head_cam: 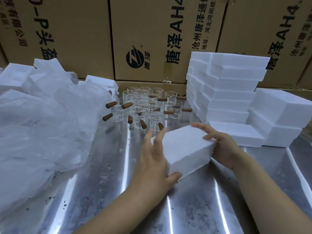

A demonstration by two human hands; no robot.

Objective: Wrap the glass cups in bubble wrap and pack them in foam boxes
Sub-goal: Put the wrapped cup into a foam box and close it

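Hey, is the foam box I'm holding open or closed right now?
Closed, it seems: the foam box gripped between the left hand and right hand shows only unbroken white faces, no cavity.

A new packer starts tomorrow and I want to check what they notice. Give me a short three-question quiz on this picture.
1. True or false: the left hand and the right hand both hold one foam box.
2. The glass cups stand: A) inside that box, B) on the table behind it, C) in the hands.
3. Which side of the table holds the bubble wrap?
Key: 1 true; 2 B; 3 left.
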